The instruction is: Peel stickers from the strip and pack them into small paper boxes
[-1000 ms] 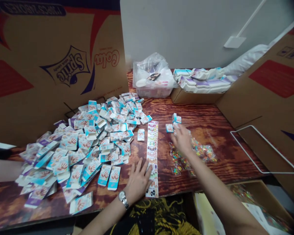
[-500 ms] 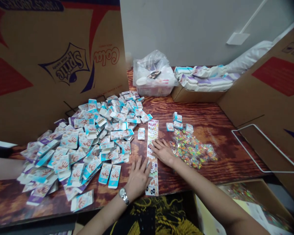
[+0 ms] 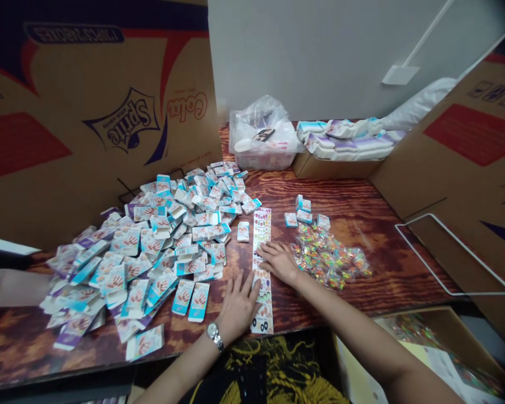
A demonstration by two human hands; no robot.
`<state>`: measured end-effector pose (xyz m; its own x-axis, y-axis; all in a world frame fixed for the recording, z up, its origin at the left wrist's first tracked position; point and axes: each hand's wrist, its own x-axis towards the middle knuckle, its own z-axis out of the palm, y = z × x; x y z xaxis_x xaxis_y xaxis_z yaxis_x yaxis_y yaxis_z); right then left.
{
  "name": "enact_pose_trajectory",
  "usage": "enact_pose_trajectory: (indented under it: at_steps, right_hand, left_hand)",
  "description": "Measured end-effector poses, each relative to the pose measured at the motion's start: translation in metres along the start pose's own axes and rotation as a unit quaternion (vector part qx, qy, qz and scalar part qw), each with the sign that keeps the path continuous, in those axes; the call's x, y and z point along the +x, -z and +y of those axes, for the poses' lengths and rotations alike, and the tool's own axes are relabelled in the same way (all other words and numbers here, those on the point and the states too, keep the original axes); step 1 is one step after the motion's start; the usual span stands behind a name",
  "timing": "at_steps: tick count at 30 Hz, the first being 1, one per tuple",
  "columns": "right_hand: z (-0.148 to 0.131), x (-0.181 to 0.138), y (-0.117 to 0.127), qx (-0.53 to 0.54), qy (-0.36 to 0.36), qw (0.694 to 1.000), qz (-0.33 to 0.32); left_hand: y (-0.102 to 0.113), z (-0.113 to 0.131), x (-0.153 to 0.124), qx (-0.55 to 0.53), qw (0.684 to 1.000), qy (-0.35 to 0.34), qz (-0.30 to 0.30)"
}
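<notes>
A long printed sticker strip (image 3: 262,269) with rows of colourful round designs lies lengthwise on the wooden table (image 3: 353,193). My left hand (image 3: 238,306), wearing a silver wristwatch (image 3: 214,335), rests flat with fingers spread against the strip's lower left edge. My right hand (image 3: 280,262) lies across its right edge, fingertips on the strip. Just right of that hand sits a heap of clear packets of multicoloured pieces (image 3: 329,258). Several small white-and-teal boxes (image 3: 304,212) stand beyond it. A large pile of similar boxes (image 3: 147,241) spreads to the left.
A co-worker's forearm (image 3: 12,287) enters at the left edge. Upright cardboard sheets (image 3: 59,129) flank the table. At the back stand a plastic tub with a bag (image 3: 263,137) and folded flat cartons on a box (image 3: 345,140). A white wire frame (image 3: 450,255) leans right.
My right hand has moved left from the small boxes to the strip. One more small box now stands at the right of that group. My left hand has stayed on the strip.
</notes>
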<state>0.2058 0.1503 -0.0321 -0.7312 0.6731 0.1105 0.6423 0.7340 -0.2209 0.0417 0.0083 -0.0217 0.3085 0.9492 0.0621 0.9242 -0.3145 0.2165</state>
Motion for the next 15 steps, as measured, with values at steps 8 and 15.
enact_pose_trajectory:
  at_steps: [8, 15]
  right_hand:
    - [-0.013, -0.006, 0.005, 0.03, -0.016, 0.998, 0.052]
    - [-0.017, -0.009, 0.039, 0.122, 0.004, 0.987, 0.108]
  left_hand:
    - [0.02, 0.009, -0.003, -0.142, 0.99, 0.014, 0.013]
    - [0.035, 0.019, 0.002, -0.589, 0.778, 0.177, -0.127]
